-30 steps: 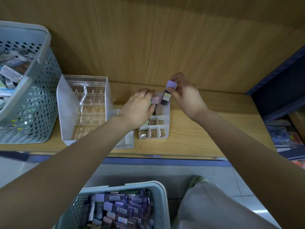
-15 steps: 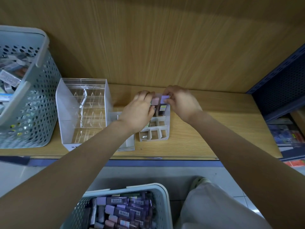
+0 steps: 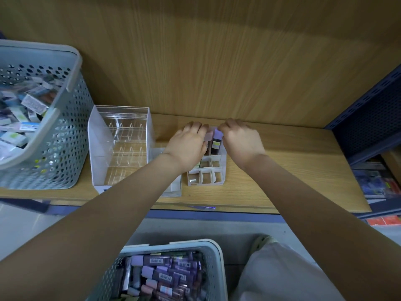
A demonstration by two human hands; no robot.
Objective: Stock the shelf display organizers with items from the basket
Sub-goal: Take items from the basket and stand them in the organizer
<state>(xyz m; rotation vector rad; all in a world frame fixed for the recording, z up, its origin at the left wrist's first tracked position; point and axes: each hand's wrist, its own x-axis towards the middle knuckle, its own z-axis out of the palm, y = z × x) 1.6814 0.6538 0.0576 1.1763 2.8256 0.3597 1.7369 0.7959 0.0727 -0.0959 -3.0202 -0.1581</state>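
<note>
Nearest, in front of and below the white organizer (image 3: 206, 177), the basket (image 3: 217, 255) holds a heap of purple tubes (image 3: 165, 276). The white organizer stands on the shelf (image 3: 282, 181). Over its back row, the left hand (image 3: 188, 146) has its grip curled round a pink-capped item (image 3: 208, 135). The right hand (image 3: 240, 140) has its grip pinched on a purple-capped item (image 3: 217, 137) just beside it. Both items stand upright in back compartments. Left of the white organizer stands a clear organizer (image 3: 121, 148), and farther left a second basket (image 3: 65, 127).
</note>
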